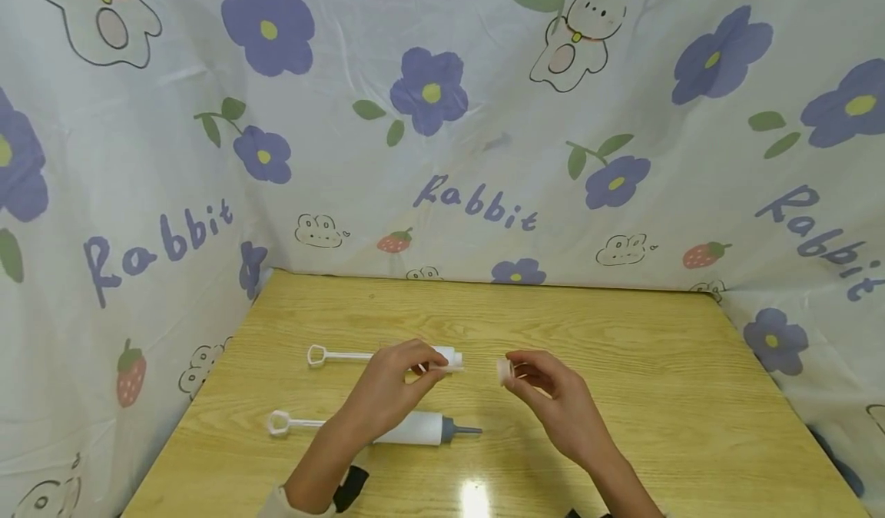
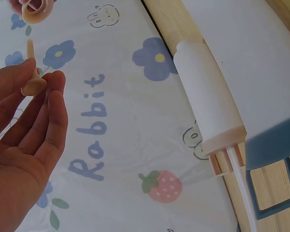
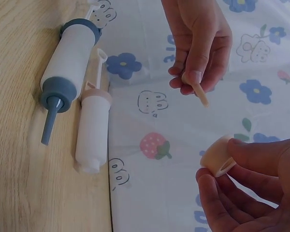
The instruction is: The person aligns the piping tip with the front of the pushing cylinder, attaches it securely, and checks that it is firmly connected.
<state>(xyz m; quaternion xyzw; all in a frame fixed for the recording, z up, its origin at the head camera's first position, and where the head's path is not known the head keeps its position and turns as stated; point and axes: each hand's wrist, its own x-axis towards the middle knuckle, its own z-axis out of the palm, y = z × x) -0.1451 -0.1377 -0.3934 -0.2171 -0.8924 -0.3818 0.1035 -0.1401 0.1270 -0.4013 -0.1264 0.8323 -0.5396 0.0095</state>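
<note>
My left hand pinches a small peach nozzle between thumb and fingers; its thin tube points toward the right hand. In the left wrist view the flared base of the nozzle shows at the fingertips. My right hand holds a short peach ring cap by its edge, and its open end shows. A gap separates nozzle and cap. Behind the left hand lies a white syringe-like tube with a peach collar, a white plunger and a bare stubby tip.
Nearer on the wooden table lies a larger white syringe-like tube with a blue-grey nozzle, partly behind the left forearm. Both plunger handles point left. A patterned rabbit-and-flower cloth hangs at the back and sides.
</note>
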